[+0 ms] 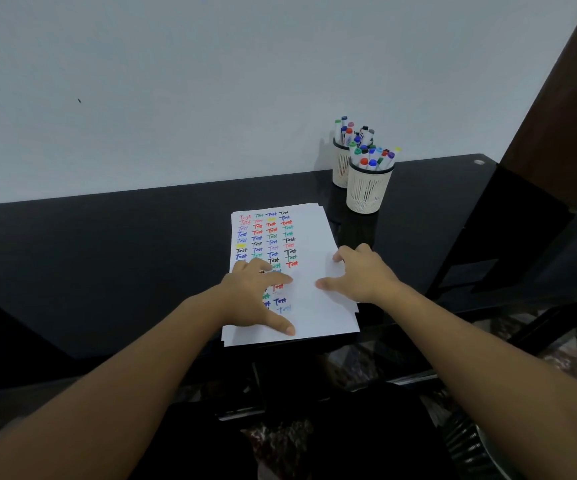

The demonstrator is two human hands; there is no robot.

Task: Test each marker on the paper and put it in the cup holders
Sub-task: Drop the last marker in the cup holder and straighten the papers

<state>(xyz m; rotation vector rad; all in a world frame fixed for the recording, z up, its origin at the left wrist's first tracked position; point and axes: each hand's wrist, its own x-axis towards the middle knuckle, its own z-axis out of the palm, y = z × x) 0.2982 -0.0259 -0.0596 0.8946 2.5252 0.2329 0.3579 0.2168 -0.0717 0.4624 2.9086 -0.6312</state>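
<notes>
Both hands lie flat on the paper (314,306), fingers spread and holding nothing: left hand (257,297), right hand (361,273). I see no loose marker. All markers (372,157) stand capped in the two cup holders (366,194) near the table's (107,254) far right corner, beyond the right hand, which is nearer.

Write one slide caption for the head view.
Both hands rest on the test paper; markers fill two cup holders.

The left hand (256,296) covers several coloured words on the white paper sheet (311,306). The nearer cream slotted cup holder (368,190) hides most of the farther cream cup holder (340,168). Marker labels are too small to read.
</notes>
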